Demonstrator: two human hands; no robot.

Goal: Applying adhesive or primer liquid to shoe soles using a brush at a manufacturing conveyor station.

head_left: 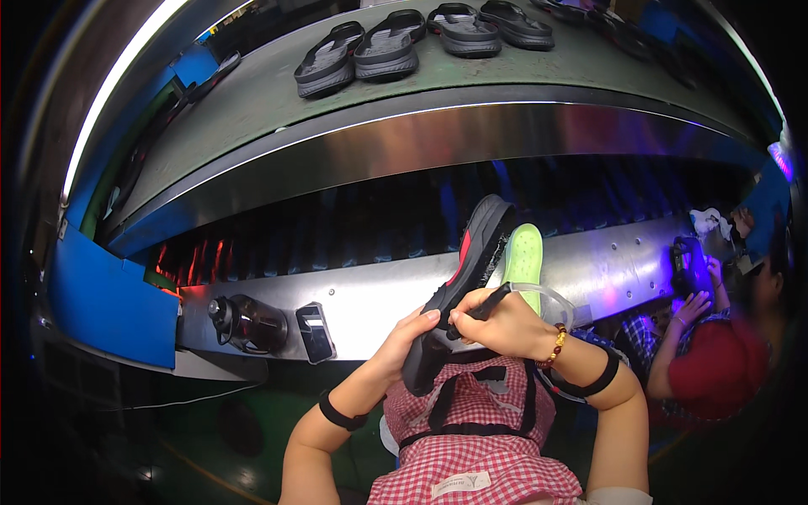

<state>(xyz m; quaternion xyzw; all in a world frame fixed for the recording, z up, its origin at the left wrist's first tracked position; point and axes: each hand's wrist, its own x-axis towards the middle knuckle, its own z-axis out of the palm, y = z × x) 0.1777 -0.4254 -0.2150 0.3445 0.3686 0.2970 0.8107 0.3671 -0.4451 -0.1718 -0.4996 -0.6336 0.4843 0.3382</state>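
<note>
My left hand (pixel 406 335) grips a dark grey shoe sole (pixel 477 249) with a red patch on its side, held tilted above the metal ledge, its near end over my lap. My right hand (pixel 512 325) is closed around a black pen-like tool (pixel 488 305) with a clear tube (pixel 551 296) curving back from its top end. The tool's tip points down at the sole, close to my left thumb; whether it touches I cannot tell. Just right of the sole lies a lime green insole-shaped piece (pixel 525 257) with small holes, its near end behind my right hand.
A dark bottle (pixel 248 324) and a phone (pixel 316 333) lie on the metal ledge (pixel 379 290) at left. Several grey soles (pixel 387 46) sit on the green conveyor belt (pixel 278 126) beyond. At right, a person in red (pixel 720 366) handles a dark shoe part (pixel 690 265) under violet light.
</note>
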